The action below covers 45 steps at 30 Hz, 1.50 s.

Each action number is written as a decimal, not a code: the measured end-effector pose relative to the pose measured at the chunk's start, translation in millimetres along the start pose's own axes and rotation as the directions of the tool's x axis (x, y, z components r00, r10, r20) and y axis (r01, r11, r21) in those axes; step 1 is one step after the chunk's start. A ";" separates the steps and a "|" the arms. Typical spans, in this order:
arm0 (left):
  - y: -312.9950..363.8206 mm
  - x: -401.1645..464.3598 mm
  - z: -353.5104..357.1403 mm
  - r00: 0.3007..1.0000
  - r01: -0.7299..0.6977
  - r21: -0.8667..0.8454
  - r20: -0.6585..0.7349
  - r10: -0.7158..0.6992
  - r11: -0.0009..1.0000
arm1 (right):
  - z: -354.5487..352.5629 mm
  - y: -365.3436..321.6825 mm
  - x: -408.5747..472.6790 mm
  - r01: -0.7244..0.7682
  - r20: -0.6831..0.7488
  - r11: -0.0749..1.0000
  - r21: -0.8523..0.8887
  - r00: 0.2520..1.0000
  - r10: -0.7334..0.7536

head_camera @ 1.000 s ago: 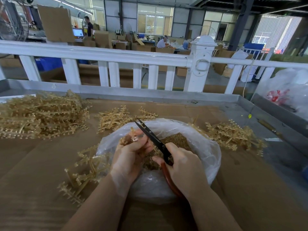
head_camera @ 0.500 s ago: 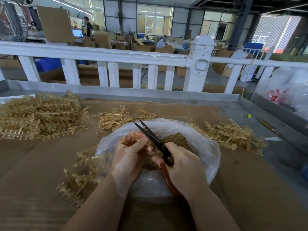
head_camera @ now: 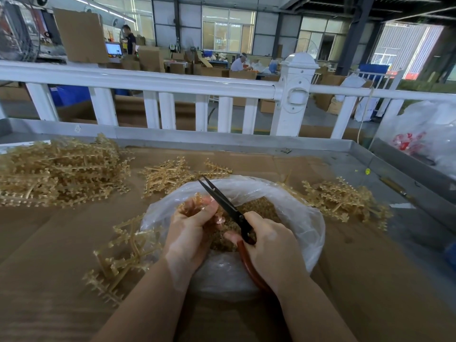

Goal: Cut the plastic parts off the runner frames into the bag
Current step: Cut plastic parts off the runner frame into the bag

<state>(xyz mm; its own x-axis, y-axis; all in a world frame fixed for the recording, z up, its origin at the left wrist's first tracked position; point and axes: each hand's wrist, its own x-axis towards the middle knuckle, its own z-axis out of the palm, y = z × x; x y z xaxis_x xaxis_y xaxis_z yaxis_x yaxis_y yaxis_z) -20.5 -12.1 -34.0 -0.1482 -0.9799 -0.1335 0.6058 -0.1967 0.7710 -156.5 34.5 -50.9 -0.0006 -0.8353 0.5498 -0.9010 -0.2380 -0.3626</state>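
A small piece of runner frame (head_camera: 195, 206) sat pinched in the curled fingers of the left hand (head_camera: 190, 233), held just above the open mouth of the clear plastic bag (head_camera: 296, 218). That grip was pressed together on the piece, thumb side up, wrist bent inward over the bag's near rim. The bag lay on the cardboard-covered counter (head_camera: 49, 243) and held a heap of cut amber parts (head_camera: 261, 206).

The right hand (head_camera: 271, 250) wrapped its fingers round the red handles of the scissors (head_camera: 229, 208), its grip clenched on them, forearm coming in from the lower right. The black blades stood slightly apart, pointing up and to the left, crossing just beside the left fingertips.

Another runner frame (head_camera: 123, 253) lay on the counter touching the bag's left side. Further out, a large pile of frames (head_camera: 59, 174) filled the far left, a smaller cluster (head_camera: 167, 176) lay behind the bag, and more frames (head_camera: 340, 198) lay to its right. A white railing (head_camera: 148, 82) ran beyond the counter.
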 end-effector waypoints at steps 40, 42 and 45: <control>-6.3 7.5 -2.9 0.997 -0.037 -0.067 -0.075 0.032 0.997 | 3.1 2.6 2.2 -0.110 -0.131 0.994 0.025 0.985 0.112; -6.5 7.9 -1.5 0.990 -0.058 -0.086 -0.132 0.046 0.995 | 1.8 1.7 1.2 -0.103 -0.168 0.993 0.054 0.980 0.110; -4.6 8.7 -1.0 0.982 -0.068 -0.134 -0.184 0.042 0.989 | -1.3 1.8 0.8 -0.052 -0.216 0.992 0.113 0.974 0.075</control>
<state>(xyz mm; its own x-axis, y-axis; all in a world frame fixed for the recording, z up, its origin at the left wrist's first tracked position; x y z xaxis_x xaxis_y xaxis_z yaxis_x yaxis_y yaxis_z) -23.8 -19.8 -39.4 0.0239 -0.9767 -0.2133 0.7135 -0.1328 0.6879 -158.7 34.1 -50.1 -0.1619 -0.7242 0.6703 -0.8450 -0.2491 -0.4732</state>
